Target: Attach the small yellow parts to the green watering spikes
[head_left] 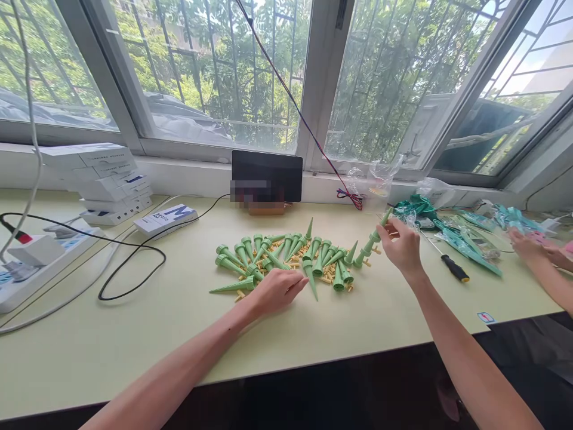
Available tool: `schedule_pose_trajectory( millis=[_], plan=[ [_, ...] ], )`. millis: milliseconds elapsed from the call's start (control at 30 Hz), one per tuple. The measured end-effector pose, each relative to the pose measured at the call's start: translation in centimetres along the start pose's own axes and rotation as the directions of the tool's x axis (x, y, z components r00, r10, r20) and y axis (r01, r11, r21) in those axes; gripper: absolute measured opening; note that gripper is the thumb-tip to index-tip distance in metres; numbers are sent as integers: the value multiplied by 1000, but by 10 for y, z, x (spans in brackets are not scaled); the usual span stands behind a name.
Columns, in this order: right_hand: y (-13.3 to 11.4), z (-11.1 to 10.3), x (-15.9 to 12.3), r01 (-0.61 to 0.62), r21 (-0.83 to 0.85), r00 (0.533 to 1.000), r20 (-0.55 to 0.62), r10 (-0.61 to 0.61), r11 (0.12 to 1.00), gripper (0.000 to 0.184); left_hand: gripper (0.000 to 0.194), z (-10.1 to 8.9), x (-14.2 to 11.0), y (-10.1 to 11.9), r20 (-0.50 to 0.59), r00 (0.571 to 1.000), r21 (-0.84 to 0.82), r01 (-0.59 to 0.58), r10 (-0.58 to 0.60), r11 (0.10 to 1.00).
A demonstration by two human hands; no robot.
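Observation:
Many light green plastic watering spikes (242, 254) lie in a loose pile on the table, with small yellow valve pieces (329, 272) scattered among them. My right hand (403, 243) pinches the top green spike (385, 216) of a leaning, nested stack (367, 248) at the pile's right end; yellow stubs stick out from this stack. At the pile's front edge rests my left hand (280, 291), its fingers curled together. The fingertips are beside a green spike (310, 276) whose point faces me. What lies inside those fingers is hidden.
A black screen (267, 176) stands by the window. White boxes (111, 179), a power strip (45, 263) and a looping black cable (165, 257) occupy the left. To the right are a screwdriver (454, 269), green bagged parts (470, 245) and another person's hands (530, 248).

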State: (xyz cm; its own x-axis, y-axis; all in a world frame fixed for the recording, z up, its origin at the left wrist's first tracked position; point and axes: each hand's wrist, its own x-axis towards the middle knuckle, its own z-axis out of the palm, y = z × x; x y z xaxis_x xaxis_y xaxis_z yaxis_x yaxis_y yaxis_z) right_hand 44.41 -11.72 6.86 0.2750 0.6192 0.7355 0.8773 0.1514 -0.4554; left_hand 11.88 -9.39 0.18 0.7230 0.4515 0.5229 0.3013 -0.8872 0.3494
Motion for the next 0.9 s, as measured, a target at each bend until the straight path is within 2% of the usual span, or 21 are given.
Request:
schedule_pose_trajectory(
  millis=[200, 267, 367, 433, 467, 533, 600, 667, 700, 767, 900],
  plan=[
    [-7, -7, 1, 7, 3, 999, -43, -7, 1000, 30, 41, 0, -1, 1, 15, 999, 16, 28, -28, 999],
    [-13, -13, 0, 53, -26, 989, -134, -56, 998, 34, 41, 0, -1, 2, 26, 999, 16, 42, -43, 999],
    [-28, -20, -9, 86, -97, 941, -318, -113, 992, 31, 41, -1, -1, 4, 36, 998, 15, 53, -54, 998],
    [-42, -15, -24, 91, -63, 935, -337, -108, 994, 22, 41, -1, -1, 5, 38, 998, 15, 53, -53, 998],
    [-49, -10, -33, 108, -24, 951, -289, -111, 994, 18, 41, 0, -1, 6, 37, 998, 14, 50, -51, 999],
    [-60, 7, -52, 132, 90, 990, -52, -128, 987, 13, 41, 1, -1, 6, 28, 999, 13, 45, -45, 999],
    [-68, 29, -66, 113, 201, 957, 240, -161, 973, 13, 40, 3, -1, 5, 15, 999, 17, 34, -35, 999],
    [-72, 50, -70, 88, 255, 902, 390, -186, 963, 12, 40, 4, 0, 4, 9, 1000, 26, 26, -26, 999],
    [-74, 59, -68, 85, 262, 885, 424, -194, 961, 12, 39, 5, -1, 3, 10, 1000, 33, 24, -25, 999],
    [-77, 75, -60, 108, 249, 879, 427, -210, 962, 12, 39, 6, -1, 2, 13, 1000, 46, 23, -23, 999],
    [-83, 95, -46, 151, 227, 862, 446, -241, 962, 14, 37, 6, -2, 2, 16, 1000, 64, 18, -19, 998]
  ],
)
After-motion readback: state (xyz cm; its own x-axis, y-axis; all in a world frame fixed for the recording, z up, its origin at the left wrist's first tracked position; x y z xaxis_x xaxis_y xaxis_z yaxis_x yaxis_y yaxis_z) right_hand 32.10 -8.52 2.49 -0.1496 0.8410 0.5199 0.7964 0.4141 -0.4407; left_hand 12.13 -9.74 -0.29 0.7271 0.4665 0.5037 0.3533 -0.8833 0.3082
